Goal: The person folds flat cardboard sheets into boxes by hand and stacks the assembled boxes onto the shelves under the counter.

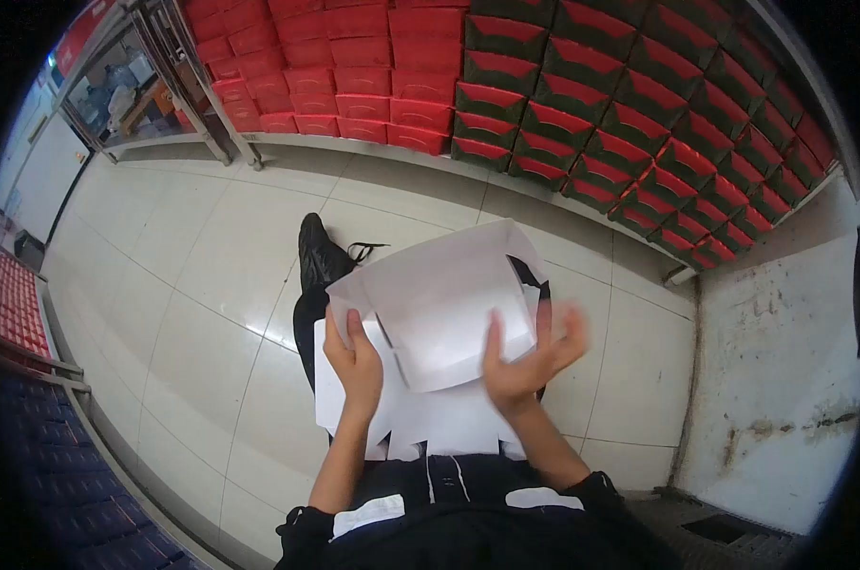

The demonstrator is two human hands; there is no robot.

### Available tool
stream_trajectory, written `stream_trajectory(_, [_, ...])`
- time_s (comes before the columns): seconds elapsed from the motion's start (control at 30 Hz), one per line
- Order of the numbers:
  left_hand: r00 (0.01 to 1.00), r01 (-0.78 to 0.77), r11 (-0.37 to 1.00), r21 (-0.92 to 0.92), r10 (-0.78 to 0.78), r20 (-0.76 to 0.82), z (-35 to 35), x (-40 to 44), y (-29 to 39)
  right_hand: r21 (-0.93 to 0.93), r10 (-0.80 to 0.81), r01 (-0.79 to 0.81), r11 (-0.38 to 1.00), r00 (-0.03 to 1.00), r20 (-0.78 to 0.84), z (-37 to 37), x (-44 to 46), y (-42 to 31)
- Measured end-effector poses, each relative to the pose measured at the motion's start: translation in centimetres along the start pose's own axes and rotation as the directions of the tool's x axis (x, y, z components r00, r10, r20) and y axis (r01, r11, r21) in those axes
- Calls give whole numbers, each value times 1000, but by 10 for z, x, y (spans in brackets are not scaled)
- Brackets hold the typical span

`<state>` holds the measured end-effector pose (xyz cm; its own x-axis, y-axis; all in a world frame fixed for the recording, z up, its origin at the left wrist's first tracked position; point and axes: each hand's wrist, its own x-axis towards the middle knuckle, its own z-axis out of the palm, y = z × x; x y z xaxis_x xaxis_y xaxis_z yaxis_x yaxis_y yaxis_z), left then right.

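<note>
A white cardboard sheet, partly folded up at its sides, is held above my lap. My left hand grips its left flap, with the thumb on the near face. At its right edge, my right hand has its fingers spread and slightly blurred; whether it touches the card is unclear. More flat white card with notched edges lies across my lap under the folded one.
Stacked red boxes and dark green and red boxes fill a shelf ahead. Dark blue boxes stand at lower left. A stained white panel is on the right. My black shoe rests on the tiled floor.
</note>
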<state>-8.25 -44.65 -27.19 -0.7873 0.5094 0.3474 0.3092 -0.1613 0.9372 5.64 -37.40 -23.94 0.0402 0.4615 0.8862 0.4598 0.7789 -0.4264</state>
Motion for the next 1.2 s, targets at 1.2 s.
stream_trajectory(1.2, [873, -8, 955, 296, -138, 468, -59, -24, -13, -118, 333, -366, 923, 608, 720, -85, -33, 20])
